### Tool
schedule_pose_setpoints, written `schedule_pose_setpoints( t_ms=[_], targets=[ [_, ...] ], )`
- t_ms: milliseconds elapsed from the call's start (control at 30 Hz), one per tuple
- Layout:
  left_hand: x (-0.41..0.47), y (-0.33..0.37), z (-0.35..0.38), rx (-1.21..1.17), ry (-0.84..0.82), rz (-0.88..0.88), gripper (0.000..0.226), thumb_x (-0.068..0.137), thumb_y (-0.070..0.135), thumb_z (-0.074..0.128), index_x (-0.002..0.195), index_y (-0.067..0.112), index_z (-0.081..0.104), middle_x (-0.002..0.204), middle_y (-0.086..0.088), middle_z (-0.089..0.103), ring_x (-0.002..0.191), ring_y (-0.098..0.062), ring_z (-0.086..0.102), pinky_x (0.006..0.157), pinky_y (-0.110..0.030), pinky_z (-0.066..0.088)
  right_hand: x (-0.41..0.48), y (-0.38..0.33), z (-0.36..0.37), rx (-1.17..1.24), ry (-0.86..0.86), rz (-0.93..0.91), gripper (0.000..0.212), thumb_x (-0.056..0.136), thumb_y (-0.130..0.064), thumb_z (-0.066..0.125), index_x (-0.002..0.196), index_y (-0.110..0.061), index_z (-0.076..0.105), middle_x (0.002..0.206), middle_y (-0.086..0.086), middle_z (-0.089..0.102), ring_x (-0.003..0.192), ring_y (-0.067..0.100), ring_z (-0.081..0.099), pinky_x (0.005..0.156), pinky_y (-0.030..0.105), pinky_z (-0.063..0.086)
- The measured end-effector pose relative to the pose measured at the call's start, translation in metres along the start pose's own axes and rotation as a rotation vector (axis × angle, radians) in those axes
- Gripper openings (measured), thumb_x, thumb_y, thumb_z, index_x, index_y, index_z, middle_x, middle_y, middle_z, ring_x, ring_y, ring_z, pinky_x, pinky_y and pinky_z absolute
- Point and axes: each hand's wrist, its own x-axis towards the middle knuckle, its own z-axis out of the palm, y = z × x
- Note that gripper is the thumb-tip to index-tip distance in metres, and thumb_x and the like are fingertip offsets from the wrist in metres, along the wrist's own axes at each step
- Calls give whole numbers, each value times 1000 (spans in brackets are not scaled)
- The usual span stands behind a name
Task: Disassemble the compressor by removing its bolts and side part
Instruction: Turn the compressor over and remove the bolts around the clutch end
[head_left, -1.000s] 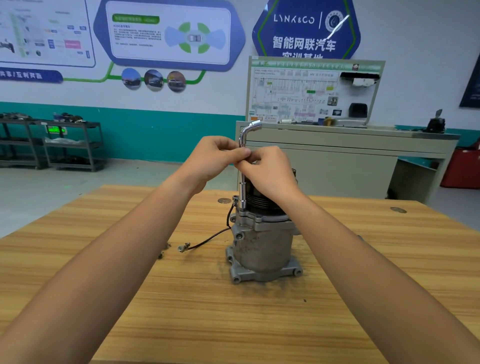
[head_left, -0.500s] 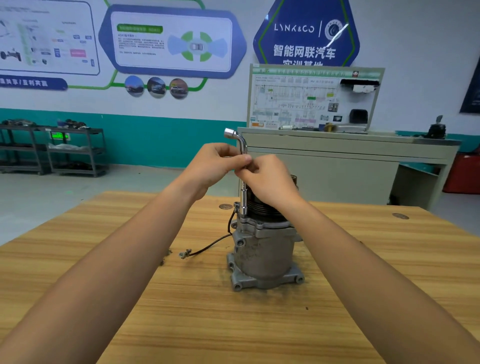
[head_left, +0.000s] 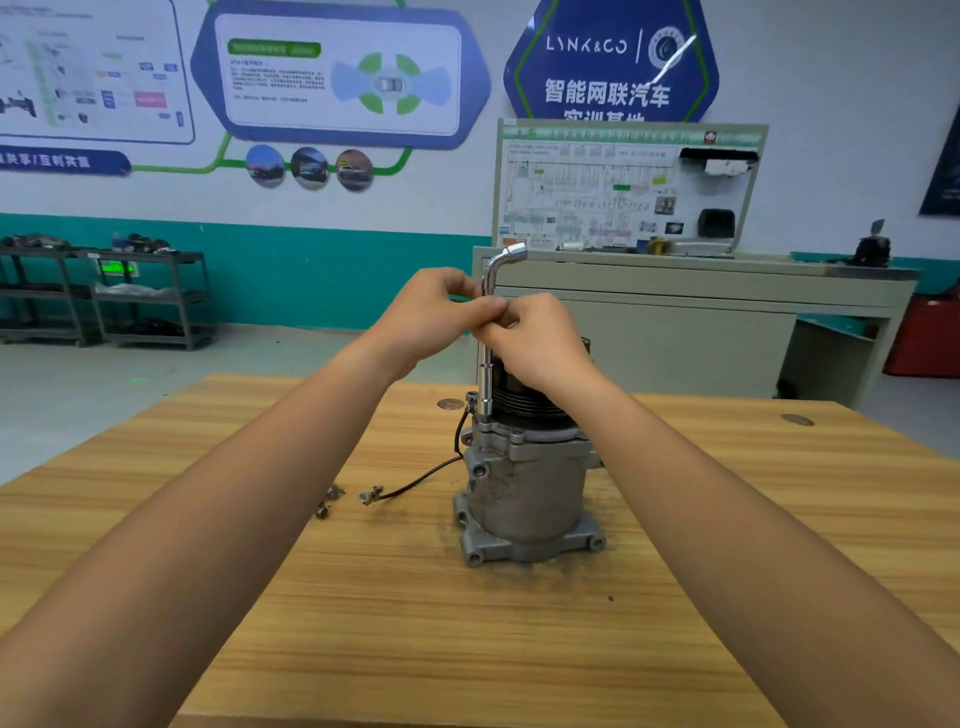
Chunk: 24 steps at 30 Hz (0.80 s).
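A grey metal compressor (head_left: 524, 493) stands upright on the wooden table (head_left: 467, 623), with a black ribbed pulley at its top, partly behind my right hand. A chrome L-shaped socket wrench (head_left: 488, 384) stands vertically on a bolt at the compressor's top left flange, its short arm pointing right. My left hand (head_left: 436, 317) and my right hand (head_left: 535, 338) both pinch the wrench shaft at its upper part, fingers meeting there. A black wire (head_left: 415, 480) runs from the compressor to the left.
Small loose metal parts (head_left: 327, 501) lie on the table left of the wire's end. Behind the table stand a beige training bench (head_left: 675, 322) with a wiring board, and dark shelving (head_left: 104, 296) at the left wall. A red object (head_left: 930, 332) sits far right.
The wrench turned: its short arm pointed right, then left half a second ago, and now points right again. Both hands stayed on the shaft.
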Motion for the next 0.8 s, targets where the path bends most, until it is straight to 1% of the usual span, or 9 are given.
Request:
schedule_pose_setpoints(
  t_ms=[100, 233, 367, 433, 533, 600, 667, 733, 800],
  targets=[
    [-2, 1, -4, -94, -135, -25, 12, 95, 21, 53, 99, 25, 64, 99, 9, 65, 91, 5, 53, 69, -10, 37, 0, -1, -4, 73, -80, 40, 36, 91, -20, 53, 56, -20, 47, 53, -2, 44, 46, 9, 39, 44, 23, 27],
    [1, -2, 0, -106, -20, -21, 11, 89, 21, 62, 99, 19, 67, 88, 11, 64, 79, 8, 54, 65, -10, 37, 0, -3, -5, 94, -121, 84, 34, 90, -20, 53, 57, -17, 48, 51, 0, 47, 34, 6, 42, 39, 19, 31],
    [4, -3, 5, -109, 62, -17, 19, 85, 21, 67, 94, 4, 67, 82, 1, 61, 76, -5, 53, 63, -9, 41, -4, 0, 2, 45, -63, 56, 33, 88, -21, 57, 57, -20, 47, 57, -4, 47, 53, 17, 46, 52, 27, 38],
    [3, -2, 4, -48, 4, 2, 9, 89, 22, 62, 91, 13, 66, 81, 8, 61, 77, 1, 53, 59, 0, 37, -3, -1, 4, 47, -80, 47, 31, 90, -15, 52, 60, -20, 45, 60, -2, 44, 61, 21, 46, 50, 26, 38],
    [0, 2, -1, -22, -140, -3, 17, 96, 19, 52, 89, 29, 64, 87, 19, 61, 80, 12, 53, 56, 7, 33, 1, -4, 0, 110, -158, 94, 16, 92, -11, 46, 77, -13, 51, 62, 1, 42, 47, 15, 42, 37, 19, 31],
    [1, 0, -4, -40, -133, -10, 17, 95, 18, 54, 88, 29, 65, 89, 17, 63, 79, 13, 53, 55, 7, 33, 1, -5, -3, 178, -192, 149, 10, 92, -10, 46, 89, -7, 55, 58, 4, 45, 32, 8, 41, 31, 15, 28],
    [1, -1, -3, -20, -63, 4, 12, 91, 20, 60, 82, 23, 68, 83, 9, 66, 76, 6, 56, 59, 0, 40, -2, -4, -1, 147, -192, 148, 14, 92, -14, 47, 86, -7, 58, 55, 4, 49, 30, 8, 40, 32, 16, 30],
    [1, -1, 4, 74, 23, 29, 15, 87, 24, 65, 78, 13, 69, 79, -2, 67, 76, -9, 60, 71, -19, 50, -5, -1, 4, 70, -127, 108, 24, 91, -21, 52, 68, -18, 48, 66, 5, 51, 45, 15, 44, 39, 19, 30],
    [0, 0, 8, 140, 74, 55, 24, 85, 26, 67, 83, 3, 69, 88, -13, 69, 88, -22, 63, 81, -37, 53, -7, 3, 10, 40, -42, 84, 38, 91, -24, 55, 60, -25, 33, 77, 6, 48, 64, 21, 46, 44, 22, 28]
  ],
)
